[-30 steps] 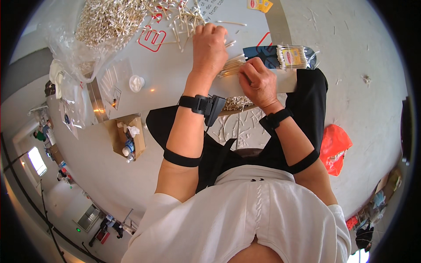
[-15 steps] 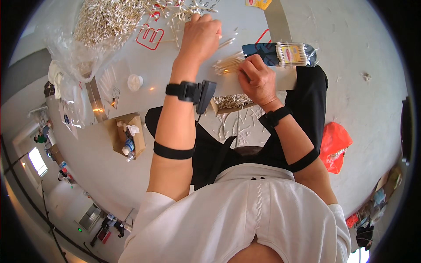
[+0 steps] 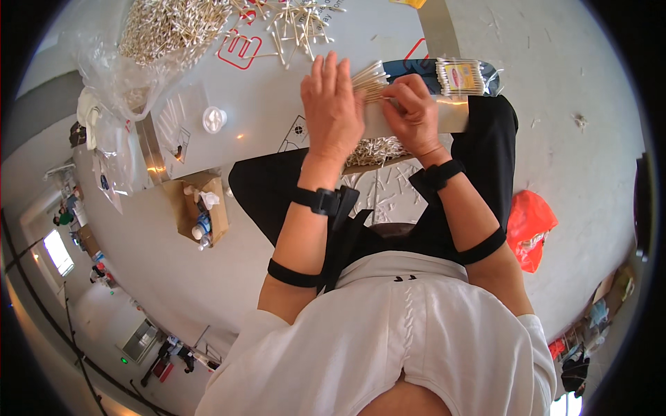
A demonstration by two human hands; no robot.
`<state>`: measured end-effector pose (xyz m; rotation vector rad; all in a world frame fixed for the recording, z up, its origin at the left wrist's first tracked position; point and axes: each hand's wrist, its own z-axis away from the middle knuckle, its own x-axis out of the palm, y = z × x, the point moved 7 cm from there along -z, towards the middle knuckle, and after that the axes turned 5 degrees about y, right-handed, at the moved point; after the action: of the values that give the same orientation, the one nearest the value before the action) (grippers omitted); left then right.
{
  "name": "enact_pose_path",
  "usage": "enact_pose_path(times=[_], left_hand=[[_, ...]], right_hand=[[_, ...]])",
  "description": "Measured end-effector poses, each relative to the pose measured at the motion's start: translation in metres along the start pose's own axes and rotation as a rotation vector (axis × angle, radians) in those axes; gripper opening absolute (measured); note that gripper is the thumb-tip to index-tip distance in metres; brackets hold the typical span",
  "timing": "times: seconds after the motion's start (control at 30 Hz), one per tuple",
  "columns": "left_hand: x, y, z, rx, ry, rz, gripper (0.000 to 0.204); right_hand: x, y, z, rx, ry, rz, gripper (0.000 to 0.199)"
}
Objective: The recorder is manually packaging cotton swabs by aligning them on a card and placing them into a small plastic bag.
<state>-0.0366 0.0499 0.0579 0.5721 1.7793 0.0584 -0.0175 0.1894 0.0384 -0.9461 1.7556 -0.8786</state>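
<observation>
A fanned bunch of cotton swabs [image 3: 370, 80] lies near the front edge of the table [image 3: 267, 100], between my two hands. On its left side, my left hand [image 3: 333, 107] is stretched out, fingers extended, with its edge against the swabs. My right hand [image 3: 414, 119] is closed in a pinch at the bunch's right end, holding swab ends; its fingertips are partly hidden. Just beyond the right hand is a dark blue strip [image 3: 409, 67]. At its right end sits a clear pack of swabs with a yellow label [image 3: 460, 76].
Loose swabs [image 3: 302, 31] are scattered beside a large swab heap [image 3: 173, 31] on clear plastic. A small white cup [image 3: 214, 119] stands at left. Below the table edge is a box of swabs [image 3: 378, 151]. A carton [image 3: 182, 215] and red bag [image 3: 531, 232] are on the floor.
My left hand has come back from the loose swabs toward the bunch, its fingers straightening. My right hand stays at the bunch, shifted slightly.
</observation>
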Motion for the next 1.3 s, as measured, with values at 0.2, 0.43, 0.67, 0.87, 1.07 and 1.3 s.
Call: enact_pose_path(times=[0.2,0.43,0.67,0.87,1.07,1.3], left_hand=[[0.024,0.012,0.017,-0.074,-0.124,-0.113,0.084],[0.026,0.0,0.005,-0.005,-0.146,-0.139,0.084],[0.015,-0.005,0.021,-0.083,0.002,0.023,0.078],[0.015,-0.035,0.019,-0.489,0.403,1.057,0.069],[0.028,-0.031,0.015,-0.483,0.373,1.249,0.07],[0.023,-0.033,0.019,-0.563,0.499,1.373,0.054]], right_hand=[[-0.023,0.023,0.0,0.27,0.24,-0.261,0.009],[-0.019,0.024,-0.001,0.304,0.262,-0.391,0.009],[-0.001,0.013,-0.004,0.234,0.237,-0.451,0.033],[0.019,0.017,-0.01,0.207,0.226,-0.489,0.038],[0.03,0.013,-0.014,0.179,0.175,-0.471,0.038],[0.028,0.025,-0.018,0.258,0.195,-0.575,0.04]])
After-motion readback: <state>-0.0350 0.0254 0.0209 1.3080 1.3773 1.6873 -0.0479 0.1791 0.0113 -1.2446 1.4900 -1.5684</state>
